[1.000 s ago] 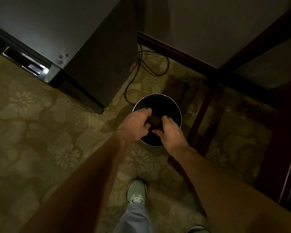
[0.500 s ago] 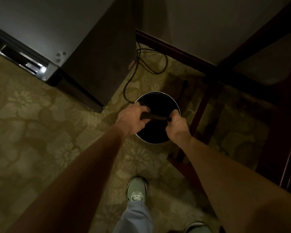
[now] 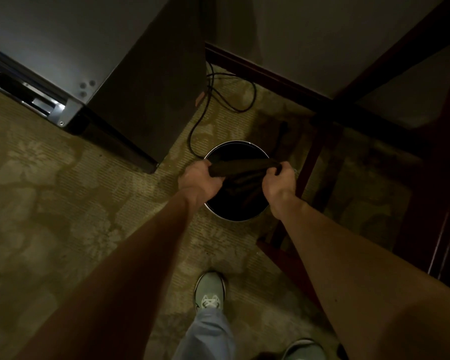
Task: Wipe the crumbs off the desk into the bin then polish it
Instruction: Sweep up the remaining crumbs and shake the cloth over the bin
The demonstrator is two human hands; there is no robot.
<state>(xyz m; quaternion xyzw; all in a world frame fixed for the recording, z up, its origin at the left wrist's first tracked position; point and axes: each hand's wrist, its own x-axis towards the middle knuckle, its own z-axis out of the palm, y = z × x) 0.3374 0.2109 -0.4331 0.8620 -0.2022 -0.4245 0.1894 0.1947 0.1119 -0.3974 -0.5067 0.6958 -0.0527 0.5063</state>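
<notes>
A round dark bin (image 3: 236,216) with a pale rim stands on the patterned carpet below me. Stretched across its opening is a dark cloth (image 3: 240,168), with part of it hanging down into the bin. My left hand (image 3: 198,181) grips the cloth's left end over the bin's left rim. My right hand (image 3: 278,184) grips its right end over the right rim. The bin's inside is too dark to make out.
A dark cabinet (image 3: 151,100) stands at the upper left, with a black cable (image 3: 218,105) looping on the carpet behind the bin. Dark red wooden desk legs (image 3: 309,167) and rails stand just right of the bin. My shoe (image 3: 210,292) is below.
The cloth was bunched between my two hands over the bin. My hands have moved apart and pulled it out into a taut band across the opening.
</notes>
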